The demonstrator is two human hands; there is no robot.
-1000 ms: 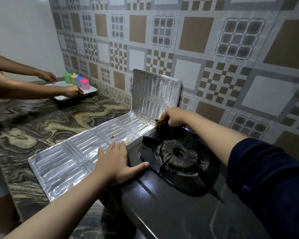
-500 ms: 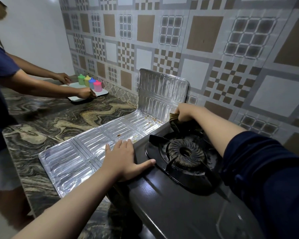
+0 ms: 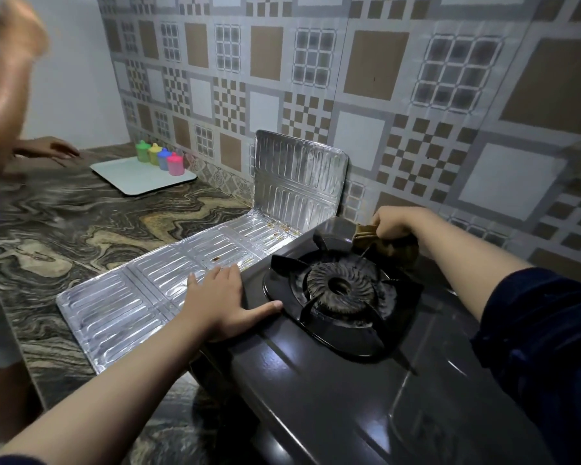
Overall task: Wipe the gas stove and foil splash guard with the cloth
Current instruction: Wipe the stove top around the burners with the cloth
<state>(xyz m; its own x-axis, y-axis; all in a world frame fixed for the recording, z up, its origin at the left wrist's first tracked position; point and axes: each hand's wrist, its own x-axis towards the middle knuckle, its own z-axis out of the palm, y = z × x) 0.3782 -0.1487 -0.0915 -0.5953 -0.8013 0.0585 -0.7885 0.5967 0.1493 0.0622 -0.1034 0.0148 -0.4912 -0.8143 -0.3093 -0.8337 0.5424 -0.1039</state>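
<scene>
The black gas stove (image 3: 316, 391) stands on the marble counter, its burner (image 3: 341, 290) under a dark pan support. My right hand (image 3: 394, 223) grips a brown cloth (image 3: 386, 245) at the stove's far edge, just behind the burner. My left hand (image 3: 222, 303) lies flat with fingers spread on the stove's left edge, partly over the foil. The silver foil splash guard (image 3: 131, 297) lies flat on the counter left of the stove, and its end panel (image 3: 297, 179) stands upright against the tiled wall.
A white tray (image 3: 138, 179) with several coloured lidded cups (image 3: 158, 156) sits at the back left of the counter. Another person stands at the far left, one hand (image 3: 47, 149) near the tray, an arm (image 3: 4, 72) raised and blurred.
My right hand has dragged the cloth rightward along the stove's far edge. The other person has let go of the tray and raised an arm. My left hand has stayed put.
</scene>
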